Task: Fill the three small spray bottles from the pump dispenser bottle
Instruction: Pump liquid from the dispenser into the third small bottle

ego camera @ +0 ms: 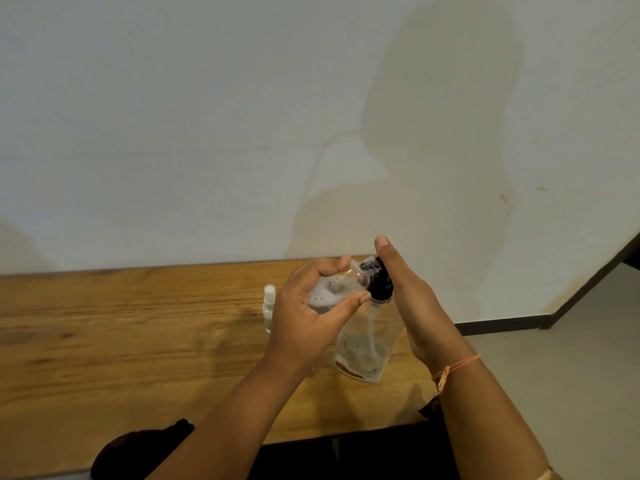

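We find the dispenser [363, 351] upright on the table [138, 341], near its right end. The right hand [412, 299] lies with straight fingers against the black pump [379, 284], gripping nothing. The left hand [311, 317] curls its fingers and thumb round a clear bottle [337, 289], held on its side above the table, mouth toward the pump. We cannot tell whether the mouth touches the nozzle. A white bottle [269, 308] stands on the table just behind the left hand.

I count one pump dispenser bottle [362, 355]. Spray bottles are probably two: clear bottle [334, 289] at its pump, white bottle [269, 308] left of it.
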A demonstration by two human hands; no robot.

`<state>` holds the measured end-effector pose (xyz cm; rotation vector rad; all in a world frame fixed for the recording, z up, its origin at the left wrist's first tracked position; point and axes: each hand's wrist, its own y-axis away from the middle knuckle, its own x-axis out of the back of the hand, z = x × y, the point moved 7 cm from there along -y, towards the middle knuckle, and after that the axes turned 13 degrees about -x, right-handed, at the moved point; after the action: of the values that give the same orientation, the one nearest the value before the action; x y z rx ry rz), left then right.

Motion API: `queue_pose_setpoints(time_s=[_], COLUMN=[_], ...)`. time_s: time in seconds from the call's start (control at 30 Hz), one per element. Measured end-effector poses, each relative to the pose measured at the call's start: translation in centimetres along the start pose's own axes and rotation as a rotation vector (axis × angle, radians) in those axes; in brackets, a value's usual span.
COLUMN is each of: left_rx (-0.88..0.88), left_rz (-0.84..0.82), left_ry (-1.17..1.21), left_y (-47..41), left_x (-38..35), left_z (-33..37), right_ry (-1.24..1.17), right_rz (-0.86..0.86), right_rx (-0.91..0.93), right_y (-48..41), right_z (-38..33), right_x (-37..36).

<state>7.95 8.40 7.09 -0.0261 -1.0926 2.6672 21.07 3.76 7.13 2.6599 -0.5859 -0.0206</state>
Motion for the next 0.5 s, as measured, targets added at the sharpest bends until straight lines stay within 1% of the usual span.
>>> queue_pose_setpoints(time_s=[0.17,0.27,0.37,0.5], left_rx=[-0.021,0.019,0.027,0.031], left_rz=[0.015,0.003,0.015,0.022], left_ry=[0.008,0.019,0.026,0.029], left_y=[-0.3,0.1,0.7,0.9], left_x=[0.0,-0.2,-0.2,-0.2], left_z=[0.3,-0.1,-0.4,-0.6], right_ry=[0.004,-0.001,0.016,0.029], right_rz=[-0.049,-0.076,-0.074,-0.055], right_rx=[-0.010,-0.046,-0.072,-0.039], right_y=[0.1,-0.2,-0.4,-0.3], right_z=[-0.2,0.0,0.0,-0.2], right_x=[-0.1,0.2,0.1,0.0])
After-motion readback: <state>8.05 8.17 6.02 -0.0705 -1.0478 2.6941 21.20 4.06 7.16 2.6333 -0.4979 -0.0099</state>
